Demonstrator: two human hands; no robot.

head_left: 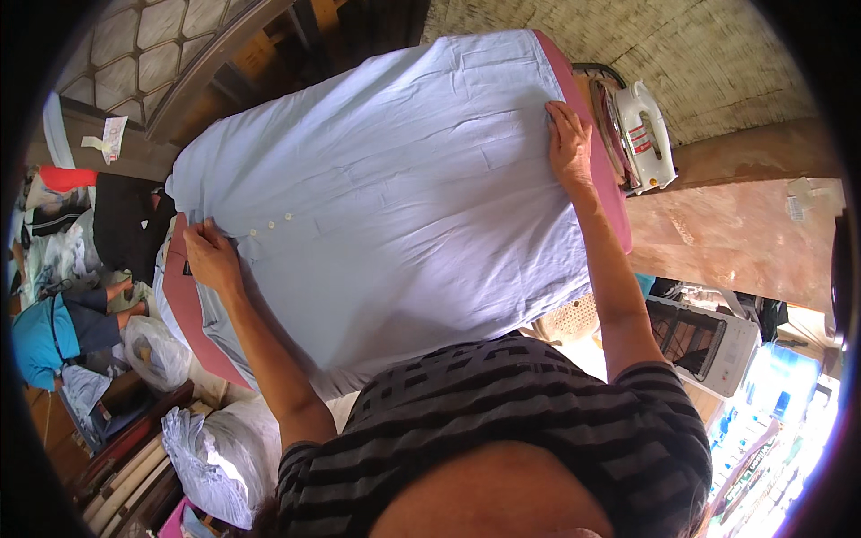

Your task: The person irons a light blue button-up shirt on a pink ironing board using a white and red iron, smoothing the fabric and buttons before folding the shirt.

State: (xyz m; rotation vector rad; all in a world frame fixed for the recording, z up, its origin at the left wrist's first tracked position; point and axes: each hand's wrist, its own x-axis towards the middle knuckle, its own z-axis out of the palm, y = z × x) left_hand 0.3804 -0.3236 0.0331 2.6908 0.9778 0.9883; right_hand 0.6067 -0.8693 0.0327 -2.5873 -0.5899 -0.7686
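Observation:
A light blue button-up shirt [404, 179] lies spread over an ironing board with a dark red cover [610, 211], which shows along both ends. Small white buttons dot the cloth toward its left part, and wrinkles run across the right half. At the shirt's left edge, close to the buttons, my left hand [213, 257] has its fingers closed on the cloth. My right hand [571, 152] rests on the shirt's right edge with fingers extended over the fabric. Just beyond the board's right end is a white iron [647, 139], touched by neither hand.
A person in a blue top [40, 341] is at the far left, beside piled clothes [67, 233]. Plastic bags [229, 457] lie at the lower left. A white appliance [704, 345] stands at the right, below a wooden panel [735, 238]. A metal lattice [148, 54] is at the upper left.

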